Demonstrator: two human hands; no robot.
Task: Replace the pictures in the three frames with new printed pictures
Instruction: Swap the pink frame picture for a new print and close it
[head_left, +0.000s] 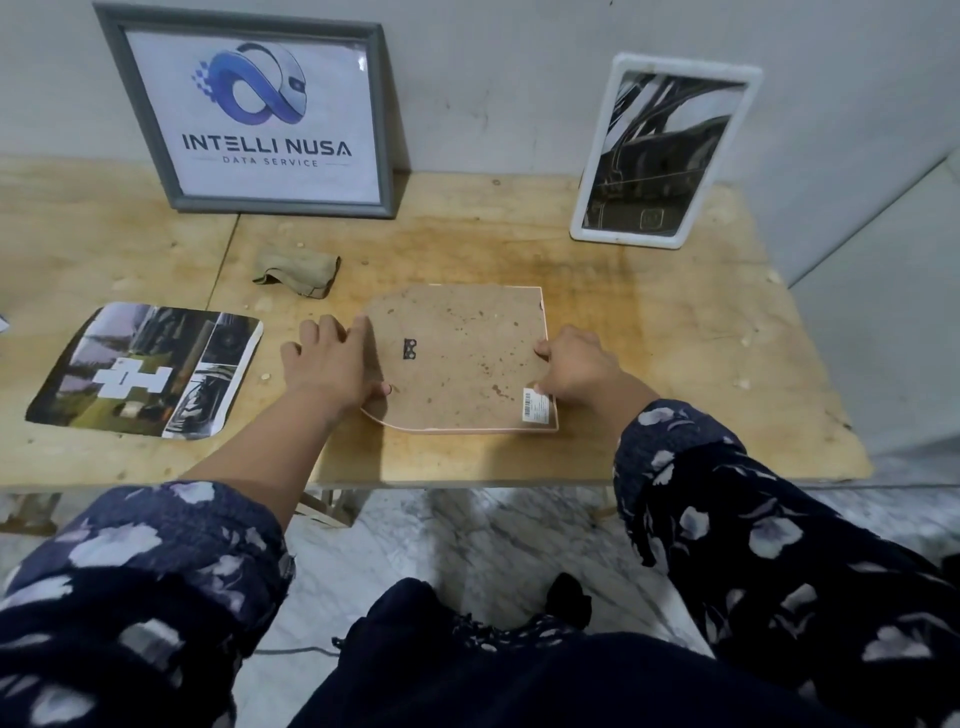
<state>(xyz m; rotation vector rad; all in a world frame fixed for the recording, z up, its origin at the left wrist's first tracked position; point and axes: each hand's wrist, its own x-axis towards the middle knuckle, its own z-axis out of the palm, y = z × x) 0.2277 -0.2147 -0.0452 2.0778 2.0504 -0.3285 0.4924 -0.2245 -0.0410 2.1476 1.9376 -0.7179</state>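
Observation:
A picture frame (462, 358) lies face down in the middle of the wooden table (675, 364), its brown backing board up, with a small black hanger and a barcode sticker on it. My left hand (332, 364) rests on its left edge, fingers spread and thumb on the board. My right hand (576, 369) holds the right edge, its fingers curled over the rim. A loose printed picture (150, 371) lies flat at the left. A grey frame (260, 114) with a logo print and a white frame (665, 150) with a dark picture lean against the wall.
A crumpled beige cloth (301, 273) lies behind the face-down frame. The table's front edge runs just below my forearms, with marble floor (467, 540) beneath. The grey wall stands right behind the two leaning frames.

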